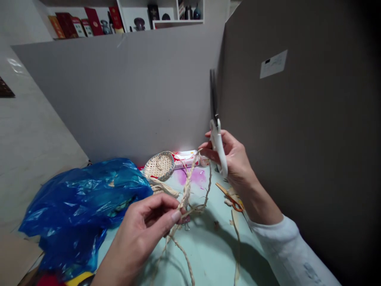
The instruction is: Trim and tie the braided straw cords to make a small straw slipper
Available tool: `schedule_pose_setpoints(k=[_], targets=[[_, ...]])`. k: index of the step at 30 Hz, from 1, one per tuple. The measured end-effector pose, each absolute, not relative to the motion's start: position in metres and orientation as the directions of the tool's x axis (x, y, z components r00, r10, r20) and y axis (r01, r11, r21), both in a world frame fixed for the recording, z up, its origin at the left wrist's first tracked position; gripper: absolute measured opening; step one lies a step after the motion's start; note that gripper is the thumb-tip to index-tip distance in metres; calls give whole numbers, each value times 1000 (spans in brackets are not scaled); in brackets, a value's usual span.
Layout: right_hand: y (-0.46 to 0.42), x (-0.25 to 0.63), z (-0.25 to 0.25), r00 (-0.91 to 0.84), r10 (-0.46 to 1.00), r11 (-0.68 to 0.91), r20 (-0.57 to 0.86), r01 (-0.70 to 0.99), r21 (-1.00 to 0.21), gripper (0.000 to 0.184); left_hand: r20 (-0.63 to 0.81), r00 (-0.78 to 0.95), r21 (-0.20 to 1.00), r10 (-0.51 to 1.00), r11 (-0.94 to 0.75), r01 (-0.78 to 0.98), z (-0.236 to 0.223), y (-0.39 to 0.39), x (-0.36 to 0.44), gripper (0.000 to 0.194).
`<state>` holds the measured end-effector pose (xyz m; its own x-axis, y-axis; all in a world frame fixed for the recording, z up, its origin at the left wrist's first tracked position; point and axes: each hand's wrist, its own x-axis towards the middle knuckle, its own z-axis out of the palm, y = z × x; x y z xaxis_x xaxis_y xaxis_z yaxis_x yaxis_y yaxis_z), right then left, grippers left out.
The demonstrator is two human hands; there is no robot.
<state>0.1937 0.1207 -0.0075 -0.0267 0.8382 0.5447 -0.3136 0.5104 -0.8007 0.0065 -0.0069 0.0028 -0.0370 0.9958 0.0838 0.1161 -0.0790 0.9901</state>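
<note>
Left hand (pixel 143 226): closed, thumb and finger pinching the lower part of the braid (pixel 187 186). Right hand (pixel 238 161): closed around the white scissors (pixel 220 149), blades upward, its fingertips also at the braid's upper end. The braid is held above the worktop (pixel 208 250), loose ends hanging below. Step in hand, as judged: positioning the braid between both hands. Any next move calls for a firm left pinch and blades clear of fingers. Orange scissors (pixel 235 203) lie on the worktop; basket (pixel 159 166) behind, blue bag (pixel 86 194) at left.
</note>
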Motion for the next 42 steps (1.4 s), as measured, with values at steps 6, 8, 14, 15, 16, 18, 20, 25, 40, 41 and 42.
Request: schedule_pose_setpoints(k=[6, 8, 14, 15, 16, 18, 20, 25, 40, 41, 42], targets=[[131, 176, -26, -165, 879, 389, 448, -298, -872, 55, 174, -149, 980, 973, -157, 120, 6, -16, 10, 12], [129, 172, -27, -192, 878, 378, 439, -288, -880, 54, 200, -172, 974, 965, -178, 138, 7, -17, 10, 11], [126, 170, -26, -204, 875, 379, 439, -276, -883, 52, 255, -203, 956, 945, -215, 199, 9, -20, 10, 15], [126, 170, -26, -199, 874, 385, 444, -277, -881, 52, 250, -210, 956, 945, -207, 208, 8, -20, 9, 16], [125, 171, -25, -192, 872, 392, 450, -277, -877, 51, 249, -216, 955, 944, -203, 216, 8, -20, 9, 18], [124, 171, -24, -175, 870, 403, 461, -287, -869, 51, 257, -236, 953, 937, -205, 222, 6, -19, 7, 21], [123, 172, -22, -151, 870, 409, 469, -306, -859, 50, 261, -262, 957, 929, -213, 199, 6, -17, 6, 20], [125, 175, -21, -95, 871, 430, 483, -328, -841, 52, 174, -252, 985, 952, -168, 46, 4, -10, 4, 22], [123, 175, -20, -162, 840, 453, 518, -315, -834, 50, 116, -104, 993, 988, -119, -24, -10, 13, -3, 22], [125, 175, -21, -174, 836, 461, 521, -296, -837, 50, 111, -118, 993, 987, -115, -22, -9, 12, -4, 24], [126, 174, -22, -186, 832, 465, 523, -279, -840, 50, 107, -124, 994, 987, -111, -25, -7, 11, -5, 25]])
